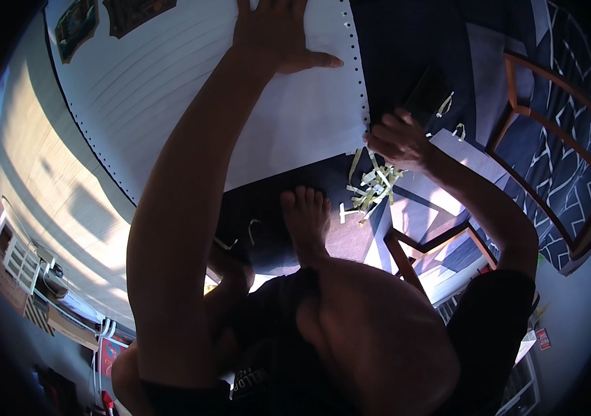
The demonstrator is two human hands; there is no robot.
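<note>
A large white sheet (171,90) with faint lines and rows of small holes along its edges lies over a dark mat (406,48). My left hand (275,35) presses flat on the sheet near its far edge, fingers spread. My right hand (398,141) is curled at the sheet's near right corner, fingertips pinched on the punched edge. Just below that hand lies a heap of pale yellow strips (372,187). My bare foot (306,218) rests on the mat beside the heap, and my knee (372,333) fills the lower middle.
A wooden chair frame (517,104) with a dark patterned cushion (566,159) stands at the right. Loose strips (448,104) lie on the mat beyond my right hand. Pale wood flooring (53,187) runs along the left. Two dark pictures (77,24) sit at the sheet's far left corner.
</note>
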